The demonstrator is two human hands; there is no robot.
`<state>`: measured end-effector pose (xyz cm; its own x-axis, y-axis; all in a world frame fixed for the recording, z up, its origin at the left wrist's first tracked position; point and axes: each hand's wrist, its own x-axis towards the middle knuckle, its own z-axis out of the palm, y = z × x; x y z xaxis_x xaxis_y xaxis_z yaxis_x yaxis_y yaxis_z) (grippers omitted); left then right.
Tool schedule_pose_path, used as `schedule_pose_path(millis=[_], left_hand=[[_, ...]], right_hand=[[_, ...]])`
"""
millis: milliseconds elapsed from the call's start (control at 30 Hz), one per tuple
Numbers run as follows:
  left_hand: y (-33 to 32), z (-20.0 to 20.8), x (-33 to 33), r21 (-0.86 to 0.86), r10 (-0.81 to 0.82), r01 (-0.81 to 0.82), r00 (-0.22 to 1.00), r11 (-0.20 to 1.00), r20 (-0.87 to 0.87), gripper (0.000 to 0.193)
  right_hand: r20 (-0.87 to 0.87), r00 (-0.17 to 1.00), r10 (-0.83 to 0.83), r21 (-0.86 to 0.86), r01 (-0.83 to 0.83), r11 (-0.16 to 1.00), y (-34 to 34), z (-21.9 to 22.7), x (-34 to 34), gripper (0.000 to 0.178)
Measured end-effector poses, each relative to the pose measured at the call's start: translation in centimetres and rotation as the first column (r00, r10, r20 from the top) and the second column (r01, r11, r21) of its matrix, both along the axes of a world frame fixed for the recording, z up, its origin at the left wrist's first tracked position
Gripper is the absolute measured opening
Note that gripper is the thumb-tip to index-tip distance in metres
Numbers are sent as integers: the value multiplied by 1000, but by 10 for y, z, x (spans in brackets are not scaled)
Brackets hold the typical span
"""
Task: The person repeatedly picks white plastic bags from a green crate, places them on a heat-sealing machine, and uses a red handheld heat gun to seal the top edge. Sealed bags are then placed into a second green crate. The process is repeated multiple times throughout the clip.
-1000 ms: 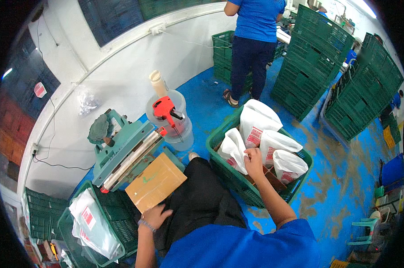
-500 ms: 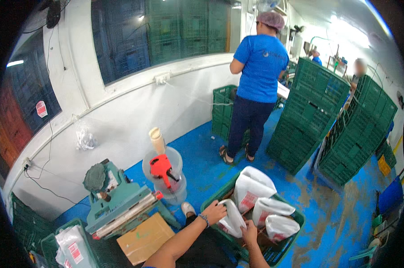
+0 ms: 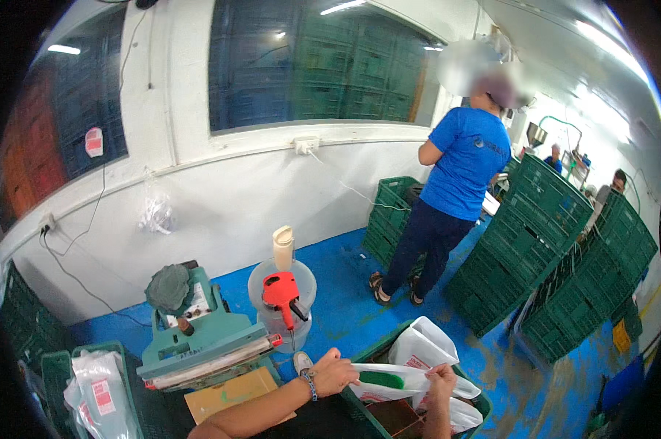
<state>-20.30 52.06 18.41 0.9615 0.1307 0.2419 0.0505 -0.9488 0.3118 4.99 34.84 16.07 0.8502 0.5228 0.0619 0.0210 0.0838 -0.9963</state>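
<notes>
Both of my hands hold the mouth of a white plastic bag (image 3: 415, 379) over a green crate (image 3: 484, 401). My left hand (image 3: 330, 374), with a bracelet at the wrist, pinches its left end. My right hand (image 3: 440, 382) grips the right end. Between them the mouth is stretched wide, and a green oval patch shows in it; I cannot tell what that is. Another white bag with red print (image 3: 427, 342) stands behind it in the crate. More white bag (image 3: 463, 415) shows by my right wrist, and brown dividers or contents lie below.
Left are a teal bag-sealing machine (image 3: 213, 336), a cardboard box (image 3: 228, 399) and a crate of printed bags (image 3: 102, 384). A red label gun (image 3: 278, 291) and a cream bottle (image 3: 283, 247) rest on clear tubs (image 3: 301, 322). A co-worker (image 3: 455, 175) stands ahead beside stacked green crates (image 3: 520, 241).
The bag's mouth has been pulled wide sideways, my right hand shifting right and my left hand slightly left. The view has turned, so the room sits lower and mostly farther right.
</notes>
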Motion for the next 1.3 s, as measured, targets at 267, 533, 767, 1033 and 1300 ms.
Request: schedule_pose_path(millis=[267,533,767,1033,1300], left_hand=[[-17,175,-82,174,121,-229,870,958,478,13],[-56,282,-182,249,219,-419,793,873,568,15],[-111,257,-302,391,502,-587,809,709,305,10],[-139,196,-380,325,717,-797,602,509,352,16],[-111,177,-413,-152,803,-789,577,595,152,20]], right_hand=[[547,478,687,-285,-665,690,-19,259,-50,20],[714,-231,661,-700,-232,675,60,359,-117,27],[589,-504,632,-806,-431,406,124,276,-209,23],[490,-448,748,-862,-375,340,168,224,-294,25],[610,-355,708,-664,-717,212,129,217,-293,19]])
